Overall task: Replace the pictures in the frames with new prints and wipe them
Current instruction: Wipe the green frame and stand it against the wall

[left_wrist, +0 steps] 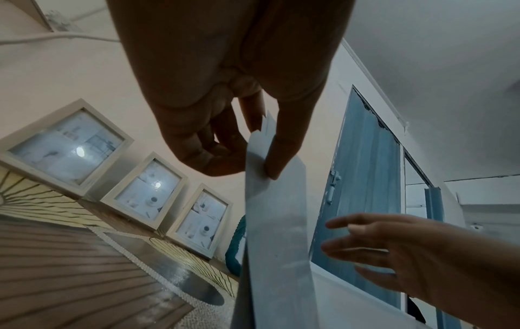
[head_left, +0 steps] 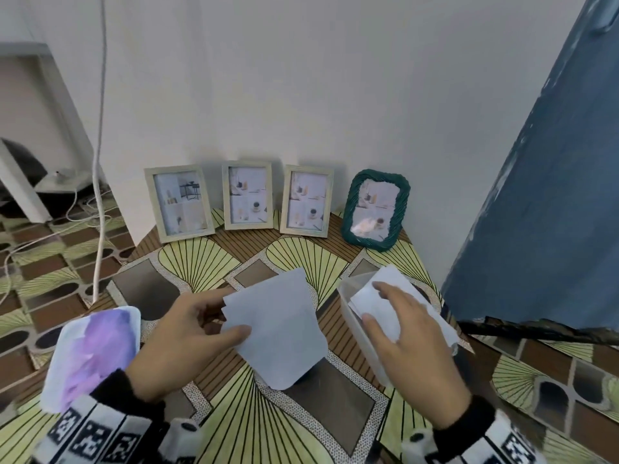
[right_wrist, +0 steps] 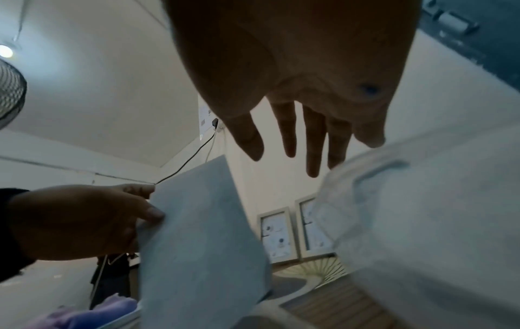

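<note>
My left hand point(head_left: 197, 326) pinches a small stack of white prints point(head_left: 278, 329) by their left edge, blank backs up, above the patterned table; the left wrist view shows the prints point(left_wrist: 275, 222) edge-on under my thumb. My right hand point(head_left: 398, 326) hovers with straight spread fingers over more white prints point(head_left: 395, 293) lying in a clear plastic container point(head_left: 351, 316). Whether it touches them I cannot tell. Three pale wooden frames point(head_left: 179, 204) point(head_left: 248, 195) point(head_left: 306, 199) and one green woven frame point(head_left: 376, 211) lean against the wall, each holding a picture.
A white tray with a purple cloth point(head_left: 93, 353) sits at the front left. A blue door point(head_left: 549, 212) stands close on the right. A white cable point(head_left: 98, 162) hangs down at the left, with cords on the floor. The table point(head_left: 254, 420) has a green and brown cover.
</note>
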The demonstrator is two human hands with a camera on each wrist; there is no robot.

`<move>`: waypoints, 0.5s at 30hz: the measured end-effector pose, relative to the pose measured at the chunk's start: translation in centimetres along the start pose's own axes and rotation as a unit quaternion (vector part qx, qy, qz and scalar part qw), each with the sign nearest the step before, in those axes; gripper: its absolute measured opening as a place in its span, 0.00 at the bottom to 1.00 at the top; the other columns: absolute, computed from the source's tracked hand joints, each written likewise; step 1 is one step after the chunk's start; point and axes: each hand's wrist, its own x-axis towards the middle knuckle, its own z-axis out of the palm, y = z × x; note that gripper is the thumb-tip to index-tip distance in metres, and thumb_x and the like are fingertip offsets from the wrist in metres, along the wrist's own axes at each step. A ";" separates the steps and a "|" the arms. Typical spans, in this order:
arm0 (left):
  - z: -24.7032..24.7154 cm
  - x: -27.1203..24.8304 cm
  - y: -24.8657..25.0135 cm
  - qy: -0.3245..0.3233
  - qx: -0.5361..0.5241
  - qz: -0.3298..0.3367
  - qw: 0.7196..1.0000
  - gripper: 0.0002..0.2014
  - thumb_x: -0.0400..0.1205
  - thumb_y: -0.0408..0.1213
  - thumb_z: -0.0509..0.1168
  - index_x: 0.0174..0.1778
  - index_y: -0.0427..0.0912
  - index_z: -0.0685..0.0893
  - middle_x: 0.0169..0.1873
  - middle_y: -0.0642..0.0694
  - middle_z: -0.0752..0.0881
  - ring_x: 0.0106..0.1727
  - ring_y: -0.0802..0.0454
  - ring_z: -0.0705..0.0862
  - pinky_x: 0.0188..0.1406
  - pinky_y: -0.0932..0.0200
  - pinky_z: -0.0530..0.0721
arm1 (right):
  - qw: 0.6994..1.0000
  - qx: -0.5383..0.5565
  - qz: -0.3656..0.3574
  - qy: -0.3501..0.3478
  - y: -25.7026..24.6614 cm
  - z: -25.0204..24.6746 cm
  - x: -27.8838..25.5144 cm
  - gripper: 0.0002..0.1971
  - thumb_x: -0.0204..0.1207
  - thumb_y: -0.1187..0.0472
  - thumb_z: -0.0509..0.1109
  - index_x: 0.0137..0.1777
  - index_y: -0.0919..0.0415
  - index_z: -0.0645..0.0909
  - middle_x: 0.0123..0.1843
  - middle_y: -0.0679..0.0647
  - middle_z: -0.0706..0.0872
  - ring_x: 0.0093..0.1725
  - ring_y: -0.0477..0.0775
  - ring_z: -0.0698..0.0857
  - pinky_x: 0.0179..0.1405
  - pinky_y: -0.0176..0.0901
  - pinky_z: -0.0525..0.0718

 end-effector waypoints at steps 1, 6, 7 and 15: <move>0.2 -0.2 0.0 0.007 -0.006 0.005 1.000 0.15 0.71 0.39 0.75 0.52 0.61 0.90 0.46 0.50 0.92 0.46 0.50 0.91 0.45 0.55 0.90 | 0.999 0.040 -0.012 0.004 -0.7 0.8 -0.1 0.18 0.83 0.44 0.62 0.71 0.39 0.69 0.68 0.32 0.75 0.69 0.30 0.68 0.80 0.59 0.67; 1.0 -1.1 -0.4 0.042 -0.026 0.015 0.999 0.21 0.74 0.29 0.77 0.52 0.63 0.90 0.47 0.52 0.92 0.48 0.53 0.90 0.48 0.57 0.90 | 0.975 0.203 -0.044 -0.076 -3.0 4.3 -0.2 0.22 0.80 0.41 0.66 0.73 0.36 0.70 0.67 0.31 0.80 0.69 0.33 0.76 0.68 0.41 0.80; 1.3 -1.3 -0.4 0.050 -0.029 0.017 0.998 0.23 0.75 0.27 0.76 0.52 0.65 0.90 0.47 0.53 0.92 0.48 0.56 0.90 0.47 0.60 0.89 | 0.965 0.236 -0.047 -0.104 -3.3 5.1 -0.3 0.21 0.81 0.43 0.66 0.73 0.35 0.70 0.66 0.32 0.81 0.68 0.35 0.78 0.65 0.40 0.82; 4.4 -2.3 0.0 0.190 -0.189 -0.010 0.963 0.11 0.77 0.42 0.73 0.55 0.51 0.85 0.52 0.47 0.90 0.53 0.48 0.89 0.50 0.44 0.91 | 0.943 0.327 -0.010 -0.052 -4.5 8.7 -0.3 0.12 0.85 0.55 0.64 0.61 0.34 0.71 0.59 0.42 0.85 0.58 0.40 0.85 0.47 0.45 0.89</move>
